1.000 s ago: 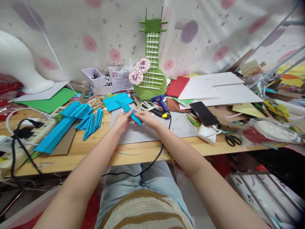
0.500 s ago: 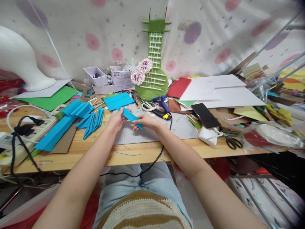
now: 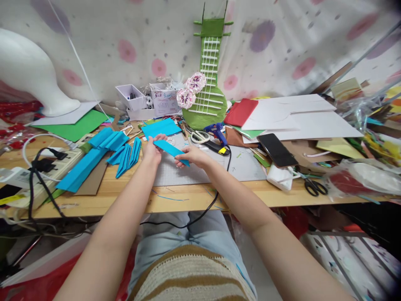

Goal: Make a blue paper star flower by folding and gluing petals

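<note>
Bright-blue flat strip of folded paper (image 3: 171,151) slants over the grey gridded cutting mat (image 3: 200,177), between the person's two bare hands; the right hand (image 3: 192,156) pinches its lower end between thumb and fingers; the left hand (image 3: 153,149) is half unfurled at its upper end, fingers extended behind it, and I cannot tell whether they press on the paper.

Along the near edge of the pale wooden table (image 3: 175,198) lie thin blue offcuts; to the right, black-handled scissors (image 3: 315,187) rest beside a white plastic block (image 3: 277,178), with a black smartphone (image 3: 277,150) just beyond; to the left, a long blue folded paper band (image 3: 83,171) partly covers a piece of brown cardboard (image 3: 94,179), and a fan of narrow blue pleated paper (image 3: 128,159) sits nearer the left hand.

Farther back, a dark-blue glue gun (image 3: 216,132) stands at the mat's far side; a flat blue paper sheet (image 3: 162,127) lies to its left; behind them rises a green guitar-shaped piece (image 3: 203,121) with white strings and two pink-and-white ruffled flowers (image 3: 196,82), in front of white sheeting (image 3: 203,8) printed with pink and purple spots.
</note>
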`<state>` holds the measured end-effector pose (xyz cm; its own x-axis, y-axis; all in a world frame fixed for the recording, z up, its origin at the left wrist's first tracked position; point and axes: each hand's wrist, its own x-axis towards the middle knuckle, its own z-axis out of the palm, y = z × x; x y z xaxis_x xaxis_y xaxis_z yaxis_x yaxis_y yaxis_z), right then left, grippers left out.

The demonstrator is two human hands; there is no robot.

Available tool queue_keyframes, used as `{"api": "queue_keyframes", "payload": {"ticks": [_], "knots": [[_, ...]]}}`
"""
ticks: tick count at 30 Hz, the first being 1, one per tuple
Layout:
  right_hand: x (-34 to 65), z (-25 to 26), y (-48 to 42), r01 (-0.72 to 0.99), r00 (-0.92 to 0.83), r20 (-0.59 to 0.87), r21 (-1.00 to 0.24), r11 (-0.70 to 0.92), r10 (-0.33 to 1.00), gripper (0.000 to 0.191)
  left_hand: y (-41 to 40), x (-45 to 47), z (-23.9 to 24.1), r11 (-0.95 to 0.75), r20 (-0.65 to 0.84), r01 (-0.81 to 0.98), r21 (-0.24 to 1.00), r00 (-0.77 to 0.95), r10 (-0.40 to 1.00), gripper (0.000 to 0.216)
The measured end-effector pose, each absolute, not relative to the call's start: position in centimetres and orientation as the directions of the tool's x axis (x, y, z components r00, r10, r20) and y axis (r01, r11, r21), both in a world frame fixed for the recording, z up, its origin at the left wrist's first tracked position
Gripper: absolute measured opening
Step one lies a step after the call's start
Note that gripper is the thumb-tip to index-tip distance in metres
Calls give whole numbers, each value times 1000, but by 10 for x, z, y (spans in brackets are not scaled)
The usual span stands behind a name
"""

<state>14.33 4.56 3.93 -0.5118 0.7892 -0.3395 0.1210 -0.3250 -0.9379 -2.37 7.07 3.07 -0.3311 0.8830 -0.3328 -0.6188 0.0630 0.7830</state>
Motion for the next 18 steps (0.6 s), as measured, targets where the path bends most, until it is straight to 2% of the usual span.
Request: {"api": "queue_keyframes", "payload": {"ticks": [4, 7, 12, 15, 18], "knots": [[148, 28, 49, 41, -482, -322, -937, -346, 815, 6, 71, -40, 33, 22, -290, -559, 829, -396, 871, 46], [146, 24, 49, -8, -444, -302, -940, -340, 844, 9, 61, -27, 31, 170, -305, -439, 882, -258, 917, 37], [146, 34, 50, 114, -459, -265, -964, -240, 848, 11, 46, 0, 26, 100, -153, -236, 967, -218, 964, 31], [149, 41, 59, 81, -364, -206, -978, -190, 908, 18, 47, -1, 27, 116, -125, -110, 987, -75, 989, 33], [144, 43, 70, -27, -366, -146, -986, -167, 919, 22, 50, -1, 28, 144, -143, -5, 990, 75, 987, 29]]}}
